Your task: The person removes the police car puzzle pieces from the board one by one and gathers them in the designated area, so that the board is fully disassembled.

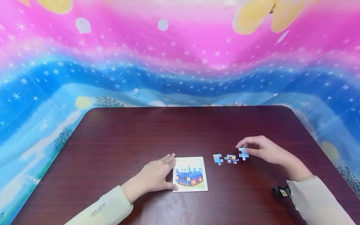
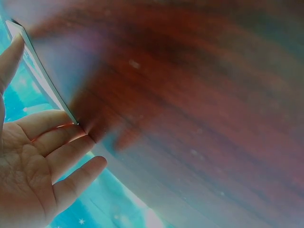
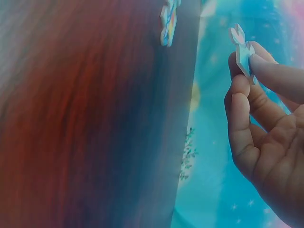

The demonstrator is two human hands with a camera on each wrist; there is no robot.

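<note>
With thumb and index finger my right hand [image 1: 265,150] pinches a light-blue jigsaw piece [image 1: 242,153], raised off the table in the right wrist view. Two more jigsaw pieces lie to its left: one blue [image 1: 217,158], one with red and yellow blocks [image 1: 231,158]. A square puzzle board [image 1: 206,179] with a white rim and a blue car picture lies left of them. My left hand [image 1: 154,175] rests along its left edge, thumb at the near corner and nearly straight fingers at the far one. Part of that edge is covered.
The dark brown wooden table [image 1: 135,131] carries everything. Behind it hangs a pink and blue patterned cloth [image 1: 180,62], reaching down past the table's sides. A black device [image 1: 279,192] is at the right wrist, below the sleeve cuff.
</note>
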